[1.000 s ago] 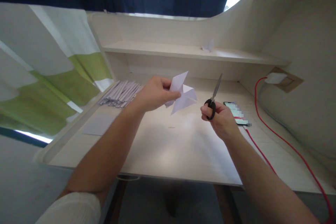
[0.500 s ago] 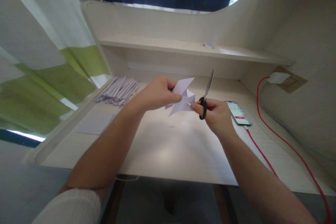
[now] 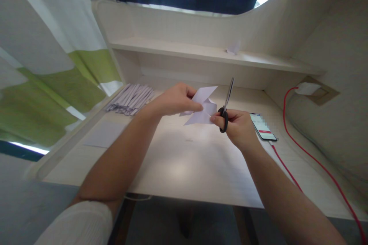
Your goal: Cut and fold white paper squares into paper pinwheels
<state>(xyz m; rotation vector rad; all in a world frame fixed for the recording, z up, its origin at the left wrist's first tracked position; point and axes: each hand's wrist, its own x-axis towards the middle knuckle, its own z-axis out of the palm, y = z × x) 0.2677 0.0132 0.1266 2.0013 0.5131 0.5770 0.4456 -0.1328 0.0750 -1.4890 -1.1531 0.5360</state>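
Observation:
My left hand [image 3: 175,100] pinches a folded white paper shape [image 3: 202,104] and holds it above the pale desk [image 3: 184,164]. My right hand [image 3: 238,127] grips black-handled scissors [image 3: 225,104] with the blades closed and pointing up and away. The fingertips of my right hand touch the right edge of the paper. Both hands are together over the middle of the desk.
A stack of folded paper strips [image 3: 130,98] lies at the back left. A flat white sheet [image 3: 104,134] sits on the left of the desk. A phone [image 3: 263,126] lies at the right, with a red cable [image 3: 313,160] running to a wall charger [image 3: 307,88]. A shelf [image 3: 212,55] runs behind.
My right hand with the scissors has moved left to the paper and now touches its edge. My left hand has lowered the paper slightly.

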